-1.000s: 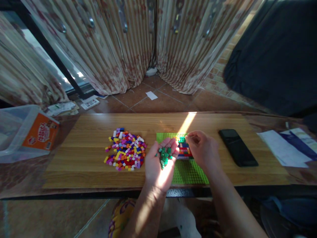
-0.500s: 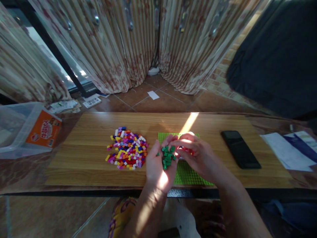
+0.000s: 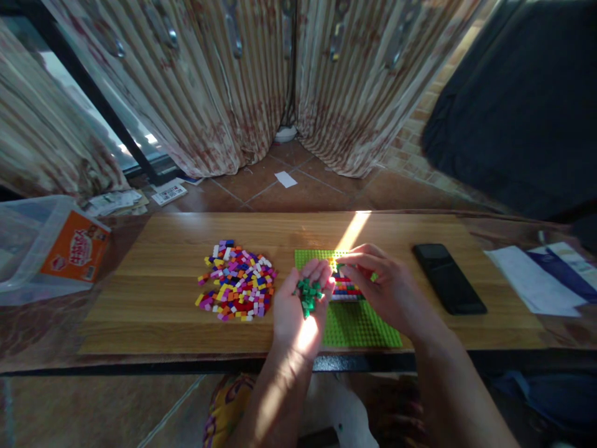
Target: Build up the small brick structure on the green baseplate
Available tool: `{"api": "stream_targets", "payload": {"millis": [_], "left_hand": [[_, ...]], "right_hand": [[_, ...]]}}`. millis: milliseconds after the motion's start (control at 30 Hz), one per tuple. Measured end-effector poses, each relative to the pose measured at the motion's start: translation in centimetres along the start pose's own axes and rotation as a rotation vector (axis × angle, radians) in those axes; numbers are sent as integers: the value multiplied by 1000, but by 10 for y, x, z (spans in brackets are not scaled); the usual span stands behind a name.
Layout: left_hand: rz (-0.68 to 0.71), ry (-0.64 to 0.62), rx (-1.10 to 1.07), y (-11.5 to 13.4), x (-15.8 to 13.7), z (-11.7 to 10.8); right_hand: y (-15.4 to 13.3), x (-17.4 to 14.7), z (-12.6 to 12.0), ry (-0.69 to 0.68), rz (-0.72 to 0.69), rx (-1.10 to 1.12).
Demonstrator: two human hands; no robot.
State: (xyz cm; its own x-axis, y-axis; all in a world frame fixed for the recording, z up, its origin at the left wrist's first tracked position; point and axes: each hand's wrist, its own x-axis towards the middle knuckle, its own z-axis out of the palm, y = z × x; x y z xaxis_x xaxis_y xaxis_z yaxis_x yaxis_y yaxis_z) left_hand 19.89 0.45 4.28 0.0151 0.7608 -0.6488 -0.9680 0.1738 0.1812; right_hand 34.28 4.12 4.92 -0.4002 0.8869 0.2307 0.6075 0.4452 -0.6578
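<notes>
My left hand [image 3: 290, 317] lies palm up over the left part of a green baseplate, cupping a heap of small green toy bricks [image 3: 308, 296]. My right hand [image 3: 389, 283] is beside it, thumb and forefinger pinched on a small green brick [image 3: 340, 267]. Those fingertips are over built rows of coloured bricks [image 3: 345, 290], with red, blue, orange and white showing. The rows sit on the green baseplate [image 3: 361, 330]. My right hand hides part of them, and sunlight washes out the far end near some yellow bricks.
Left of the baseplate, a loose pile of mixed coloured bricks [image 3: 240, 283] is spread on the wooden board [image 3: 149, 298]. A black phone [image 3: 448, 279] lies to the right, with papers [image 3: 536, 283] beyond it. A clear plastic bin [image 3: 28, 249] stands at the far left.
My right hand has moved off the green heap to the built rows, a green brick now in its fingertips. More of the rows shows. My left palm has opened out slightly.
</notes>
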Motion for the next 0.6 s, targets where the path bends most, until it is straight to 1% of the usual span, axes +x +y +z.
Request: {"api": "stream_targets", "payload": {"millis": [100, 233, 367, 600], "left_hand": [[80, 90, -9, 0, 3, -1], [94, 97, -32, 0, 4, -2], [82, 92, -25, -1, 3, -1], [67, 100, -18, 0, 3, -1]], "right_hand": [[15, -2, -9, 51, 72, -53], [35, -4, -12, 46, 128, -83], [46, -2, -5, 48, 120, -114], [50, 3, 5, 61, 89, -137]]}}
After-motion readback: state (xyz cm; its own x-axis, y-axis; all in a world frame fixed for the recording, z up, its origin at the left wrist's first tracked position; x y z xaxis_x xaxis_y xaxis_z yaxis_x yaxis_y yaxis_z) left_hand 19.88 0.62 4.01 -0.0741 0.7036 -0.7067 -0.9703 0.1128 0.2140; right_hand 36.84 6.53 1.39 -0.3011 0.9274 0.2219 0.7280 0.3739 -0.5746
